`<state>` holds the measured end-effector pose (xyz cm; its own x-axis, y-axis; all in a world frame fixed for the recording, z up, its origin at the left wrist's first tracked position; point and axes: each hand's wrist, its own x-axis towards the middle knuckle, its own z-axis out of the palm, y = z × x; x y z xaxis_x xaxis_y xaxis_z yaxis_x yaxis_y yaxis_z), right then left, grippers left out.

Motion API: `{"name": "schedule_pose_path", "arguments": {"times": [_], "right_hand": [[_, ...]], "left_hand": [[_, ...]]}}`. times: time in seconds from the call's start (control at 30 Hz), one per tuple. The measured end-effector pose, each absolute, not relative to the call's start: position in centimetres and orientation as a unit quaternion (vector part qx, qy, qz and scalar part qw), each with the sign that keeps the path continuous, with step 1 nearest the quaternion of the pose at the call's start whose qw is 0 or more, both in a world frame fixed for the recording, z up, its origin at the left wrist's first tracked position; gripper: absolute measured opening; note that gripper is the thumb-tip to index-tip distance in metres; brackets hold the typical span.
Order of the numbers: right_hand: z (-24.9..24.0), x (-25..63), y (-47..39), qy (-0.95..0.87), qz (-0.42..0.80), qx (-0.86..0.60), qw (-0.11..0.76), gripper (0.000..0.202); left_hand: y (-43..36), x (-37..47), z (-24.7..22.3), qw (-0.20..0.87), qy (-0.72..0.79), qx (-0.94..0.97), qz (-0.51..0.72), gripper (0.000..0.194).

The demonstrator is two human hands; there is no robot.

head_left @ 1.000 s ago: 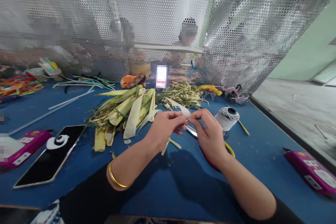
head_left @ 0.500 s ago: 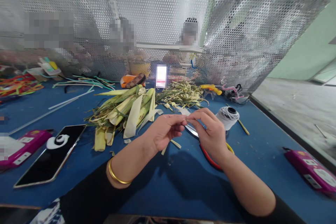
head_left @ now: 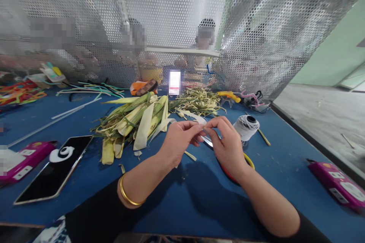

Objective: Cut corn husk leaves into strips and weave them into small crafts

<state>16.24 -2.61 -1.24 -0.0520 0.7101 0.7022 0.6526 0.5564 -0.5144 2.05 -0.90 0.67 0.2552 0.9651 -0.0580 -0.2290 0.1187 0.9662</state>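
My left hand (head_left: 182, 136) and my right hand (head_left: 226, 144) meet fingertip to fingertip above the blue table (head_left: 199, 212). A pale strip (head_left: 194, 116) stretches away to the left from the pinched fingertips of both hands. Under and beside my right hand lie scissors with a red and yellow handle (head_left: 250, 160), partly hidden by the hand. To the left is a heap of green and cream husks (head_left: 134, 121). A spool of white thread (head_left: 247, 127) stands just right of my right hand.
Behind the hands are a pile of shredded husk (head_left: 199, 101), a lit phone (head_left: 174, 82) and a perforated metal screen (head_left: 176, 11). A dark tablet (head_left: 57, 171) and a magenta power strip (head_left: 28, 159) lie left, another magenta power strip (head_left: 338, 184) right.
The pale strip now extends further left from the fingertips. My left hand has turned, its fingers curled in more closely. My right hand has shifted only slightly.
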Motion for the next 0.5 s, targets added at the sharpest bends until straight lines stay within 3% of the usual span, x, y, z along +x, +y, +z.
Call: {"name": "schedule_pose_path", "arguments": {"times": [0.23,0.37,0.5], "right_hand": [[-1.26,15.96,-2.81,-0.692,0.078,-0.482,0.532,0.012],[-1.34,15.82,-2.68,-0.649,0.121,-0.486,0.573,0.002],[-1.45,15.86,-2.51,-0.614,0.170,-0.486,0.598,0.010]], "left_hand": [[-1.09,2.28,0.67,0.592,0.397,0.507,0.485,0.016],[-1.12,2.27,0.56,0.595,0.396,0.508,0.481,0.016],[-1.20,2.37,0.48,0.603,0.389,0.510,0.474,0.018]]}}
